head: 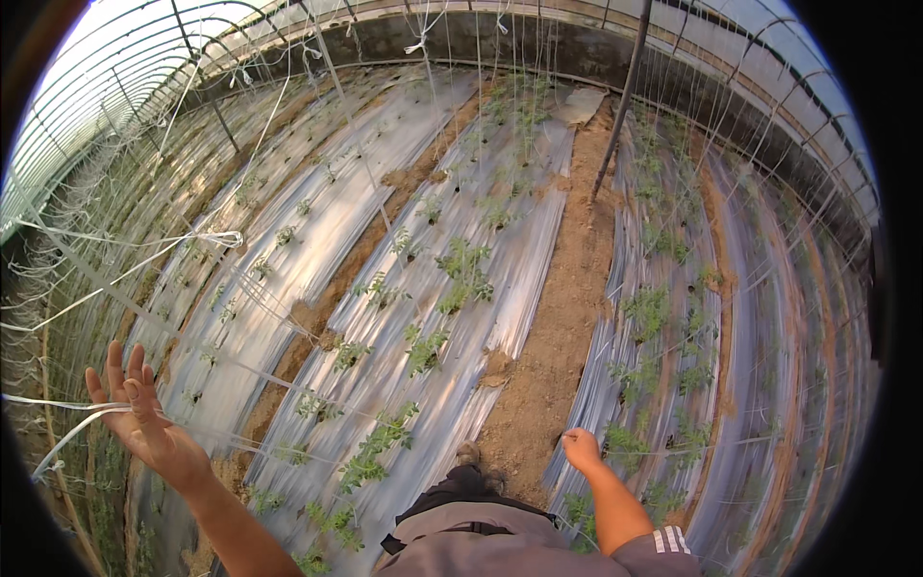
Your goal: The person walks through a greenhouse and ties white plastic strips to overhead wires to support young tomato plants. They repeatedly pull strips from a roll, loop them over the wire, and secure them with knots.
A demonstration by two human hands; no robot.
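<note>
My left hand [160, 438] is raised at the lower left, palm up and fingers apart. White twine [72, 404] crosses its palm beside the thumb, and the fingers are not closed around it. My right hand [581, 448] is low at the right of my body, its fingers curled in. Whether anything thin is inside them cannot be made out. Below and beyond the hands, young leafy plants [382, 443] grow through plastic mulch film [461, 375]. One bare soil path [551, 339] runs between the film-covered beds, and my shoe [467, 453] is at its edge.
A slanting pole [621, 108] rises from the path ahead. Looped white twine [220, 238] hangs at the left, and several thin strings [515, 86] hang over the far rows. A low wall [461, 40] and the arched greenhouse frame [130, 65] bound the space.
</note>
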